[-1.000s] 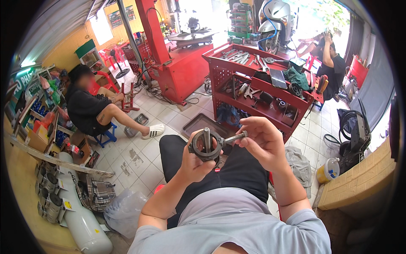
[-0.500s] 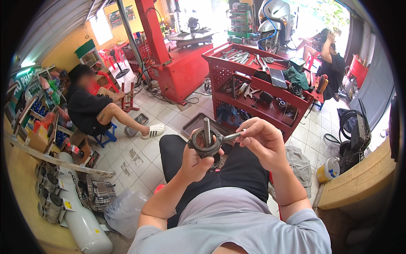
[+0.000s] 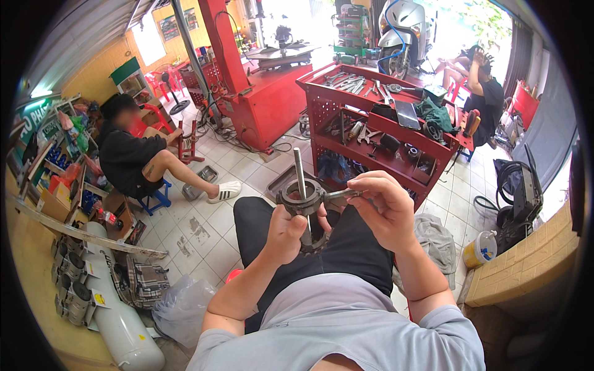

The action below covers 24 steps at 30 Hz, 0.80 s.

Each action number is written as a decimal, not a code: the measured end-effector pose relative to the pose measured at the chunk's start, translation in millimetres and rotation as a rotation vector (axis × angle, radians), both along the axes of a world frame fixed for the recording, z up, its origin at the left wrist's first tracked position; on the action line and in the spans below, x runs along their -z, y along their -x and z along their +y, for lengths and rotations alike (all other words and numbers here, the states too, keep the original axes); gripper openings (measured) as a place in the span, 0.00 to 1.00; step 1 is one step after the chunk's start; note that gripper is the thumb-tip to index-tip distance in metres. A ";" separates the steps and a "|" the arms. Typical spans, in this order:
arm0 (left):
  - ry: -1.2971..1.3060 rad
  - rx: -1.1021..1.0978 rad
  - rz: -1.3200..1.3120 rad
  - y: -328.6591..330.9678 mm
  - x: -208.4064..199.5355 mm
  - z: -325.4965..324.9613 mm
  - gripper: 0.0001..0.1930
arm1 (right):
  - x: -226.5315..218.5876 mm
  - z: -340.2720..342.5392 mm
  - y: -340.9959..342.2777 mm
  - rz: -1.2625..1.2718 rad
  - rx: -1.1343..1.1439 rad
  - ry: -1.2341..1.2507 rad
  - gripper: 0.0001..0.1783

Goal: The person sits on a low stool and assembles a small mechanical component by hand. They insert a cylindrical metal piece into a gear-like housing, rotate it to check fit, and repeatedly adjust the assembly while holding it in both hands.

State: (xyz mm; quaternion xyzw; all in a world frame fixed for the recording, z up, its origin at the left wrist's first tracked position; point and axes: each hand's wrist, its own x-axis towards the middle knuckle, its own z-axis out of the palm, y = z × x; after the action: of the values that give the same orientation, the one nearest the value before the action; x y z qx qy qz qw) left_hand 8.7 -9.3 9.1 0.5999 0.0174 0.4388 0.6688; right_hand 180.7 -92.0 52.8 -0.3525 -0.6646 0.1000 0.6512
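Over my lap I hold a dark metal tool with an upper ring (image 3: 289, 199) and a second round part (image 3: 314, 247) below it. A long steel rod (image 3: 298, 164) stands nearly upright through the ring and rises well above it. My left hand (image 3: 284, 236) is closed around the tool's body, just under the ring. From the ring's right side a short metal bar (image 3: 337, 194) sticks out, and my right hand (image 3: 388, 207) has its fingers pinched at the outer end of it. The fingers partly hide that end.
Ahead stands a red tool cart (image 3: 371, 114) with wrenches on top, and a metal tray (image 3: 281, 182) lies beside it. One person (image 3: 133, 151) sits at the left, another (image 3: 486, 93) at the far right. A white cylinder (image 3: 124, 321) and plastic bag (image 3: 185, 309) lie left.
The tool has tilted and shows more of its lower round part. Its rod now stands higher above the ring. My right fingers have shifted their hold on the side bar.
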 end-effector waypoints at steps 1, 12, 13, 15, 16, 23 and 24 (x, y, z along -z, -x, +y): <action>0.028 0.015 0.000 0.3 -0.9 -0.9 0.37 | 0.2 0.1 0.5 0.003 0.009 -0.001 0.17; 0.042 0.019 0.015 -1.1 -2.2 -0.4 0.36 | 2.4 -5.5 -2.5 0.260 -0.292 0.212 0.13; 0.044 0.019 0.018 -0.7 -2.1 -1.0 0.36 | 2.7 -5.0 -2.6 0.271 -0.311 0.201 0.12; 0.048 0.024 0.025 -0.7 -2.6 -1.8 0.36 | 4.2 -3.1 -3.3 0.295 -0.346 0.179 0.12; 0.052 0.031 0.027 -1.0 -3.2 -1.9 0.36 | 4.9 -2.6 -3.3 0.276 -0.313 0.168 0.12; 0.089 0.042 0.019 -2.0 -3.5 -2.3 0.35 | 5.4 -0.5 -1.0 0.135 -0.079 0.102 0.16; 0.100 0.042 0.024 -2.0 -3.9 -2.7 0.35 | 5.7 1.2 -2.0 0.111 -0.077 0.073 0.16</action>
State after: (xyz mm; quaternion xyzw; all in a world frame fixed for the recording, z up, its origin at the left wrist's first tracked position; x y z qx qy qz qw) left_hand 10.7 -12.0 13.0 0.5711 0.0346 0.4159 0.7069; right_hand 182.7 -90.9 47.1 -0.3443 -0.6365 0.1685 0.6692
